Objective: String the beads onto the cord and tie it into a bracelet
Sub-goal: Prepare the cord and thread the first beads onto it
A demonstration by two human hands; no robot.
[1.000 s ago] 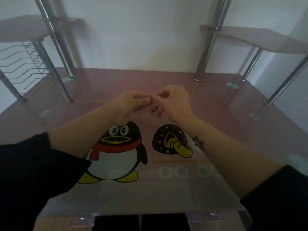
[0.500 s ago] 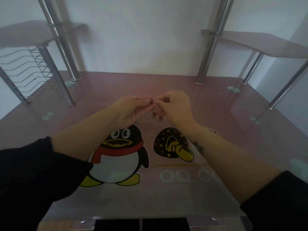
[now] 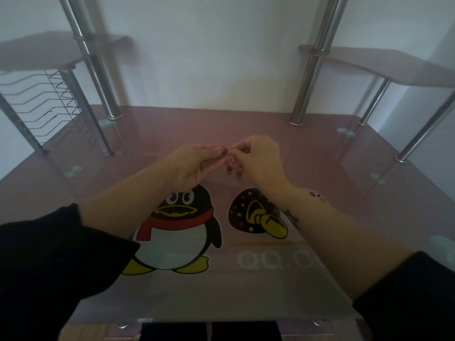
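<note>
left hand (image 3: 194, 163): pinching one dark bead (image 3: 224, 150) at its fingertips, above the table (image 3: 320, 153).
right hand (image 3: 257, 157): fingers curling into a pinch just beside that bead, likely gripping the cord end; cord too thin to see.
strung beads (image 3: 233, 170): dangling just below both hands.
risk: cord tip missing the hole; bead slipping from the pinch, rolling away; dangling beads sliding off.

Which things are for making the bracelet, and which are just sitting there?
For the bracelet: left hand pinching a bead; right hand pinching the cord, too thin to see; dark beads dangling under it.
Just there: penguin picture, mushroom picture, wire rack, table.
</note>
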